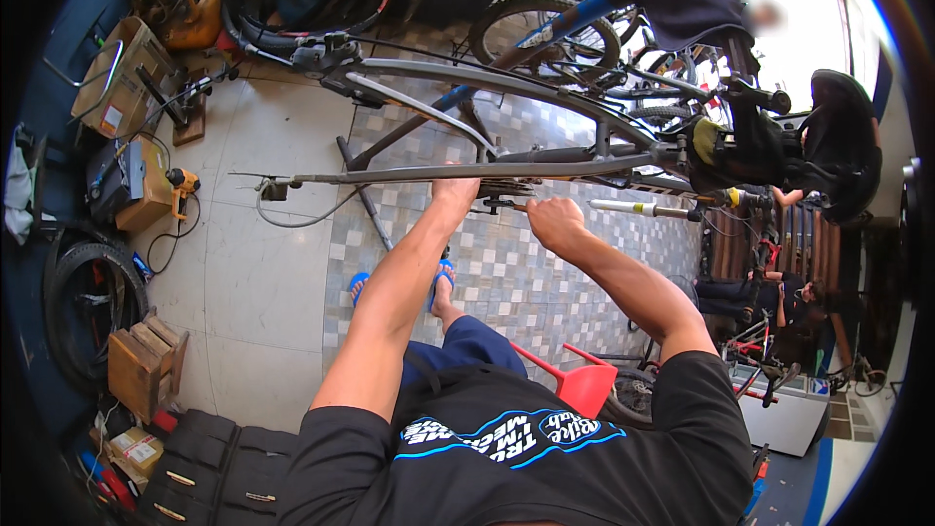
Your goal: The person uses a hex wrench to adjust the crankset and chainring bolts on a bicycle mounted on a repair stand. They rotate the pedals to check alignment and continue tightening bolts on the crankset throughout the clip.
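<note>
A dark grey bicycle frame (409, 173) lies sideways in front of me at chest height. My left hand (454, 193) reaches up against its lower tube, beside the chainring (506, 189); the tube and the wrist hide its fingers. Just right of the chainring, my right hand (555, 221) is closed in a fist. A thin, short piece sticks out of it toward the crank area, too small to name. Further right, beyond that fist, a silver-white shaft with a yellow band (638, 207) runs alongside the frame.
A blue stand post (575, 19) rises behind the frame. Parked bicycles (545, 34) stand at the back. Cardboard boxes (122, 78), an orange drill-shaped tool (181, 180) and tyres (93, 297) line the left. A red plastic chair (584, 385) stands near my right side. Another person (779, 300) is at far right.
</note>
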Demonstrator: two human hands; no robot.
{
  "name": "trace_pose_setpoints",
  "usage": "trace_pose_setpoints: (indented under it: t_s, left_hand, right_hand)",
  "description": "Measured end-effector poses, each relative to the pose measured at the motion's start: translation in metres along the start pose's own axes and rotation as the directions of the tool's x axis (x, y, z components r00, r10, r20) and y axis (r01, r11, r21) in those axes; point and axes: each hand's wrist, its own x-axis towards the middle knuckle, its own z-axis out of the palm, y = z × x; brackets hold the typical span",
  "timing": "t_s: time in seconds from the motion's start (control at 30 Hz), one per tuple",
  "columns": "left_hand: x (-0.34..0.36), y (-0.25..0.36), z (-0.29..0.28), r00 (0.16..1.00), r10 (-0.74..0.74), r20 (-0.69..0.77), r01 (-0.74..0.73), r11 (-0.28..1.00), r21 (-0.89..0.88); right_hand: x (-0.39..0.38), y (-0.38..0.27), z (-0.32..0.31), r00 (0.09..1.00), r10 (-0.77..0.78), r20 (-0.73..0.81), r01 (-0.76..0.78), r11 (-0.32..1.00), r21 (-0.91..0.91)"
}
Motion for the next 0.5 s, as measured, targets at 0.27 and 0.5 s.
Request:
trace_pose_setpoints:
  t_s: [0.27, 0.5]
  left_hand:
    - [-0.006, 0.022, -0.018, 0.988, -0.121, 0.101, 0.099, 0.976, 0.193]
    - [0.002, 0.009, -0.005, 0.987, -0.155, 0.044, 0.156, 0.988, -0.013]
  right_hand:
    - [-0.009, 0.03, 0.022, 0.993, 0.113, 0.014, -0.114, 0.991, 0.07]
    - [-0.008, 0.034, 0.007, 0.988, 0.148, 0.037, -0.152, 0.965, 0.216]
